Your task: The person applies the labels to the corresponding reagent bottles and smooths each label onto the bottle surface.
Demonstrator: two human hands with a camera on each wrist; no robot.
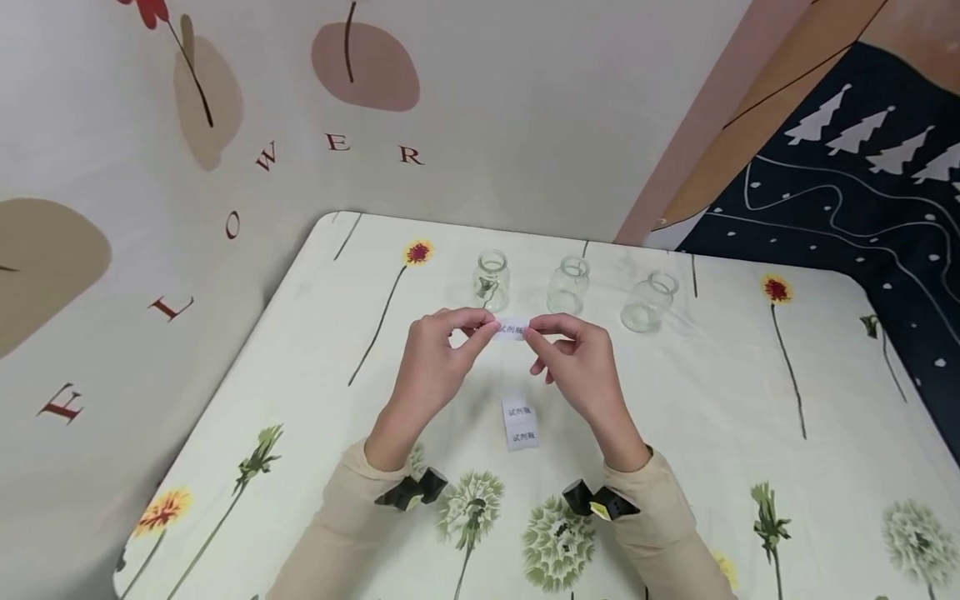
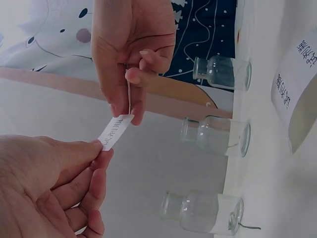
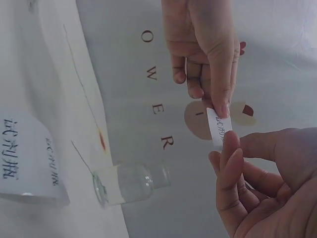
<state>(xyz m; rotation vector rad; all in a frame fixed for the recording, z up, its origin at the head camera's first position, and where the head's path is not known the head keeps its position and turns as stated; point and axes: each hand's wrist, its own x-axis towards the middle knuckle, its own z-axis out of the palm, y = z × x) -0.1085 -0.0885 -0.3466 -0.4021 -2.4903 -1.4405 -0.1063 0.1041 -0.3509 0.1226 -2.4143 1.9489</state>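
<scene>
In the head view, a small white label (image 1: 512, 328) with handwritten dark characters is stretched between both hands, above the table. My left hand (image 1: 438, 354) pinches its left end between thumb and forefinger. The right hand (image 1: 581, 362) pinches the other end the same way, its other fingers loosely bent. Below them lies a white strip (image 1: 520, 423) bearing two similar written labels; its end curls up in the left wrist view. Beyond the hands stand three clear glass bottles without lids: left (image 1: 491, 283), middle (image 1: 567, 287) and right (image 1: 649, 302).
A pale cloth with printed flowers covers the table (image 1: 705, 375). Behind it hangs a light curtain (image 1: 517, 125) with printed letters, and a dark patterned cloth (image 1: 825, 192) is at the right. Each wrist carries a small black camera.
</scene>
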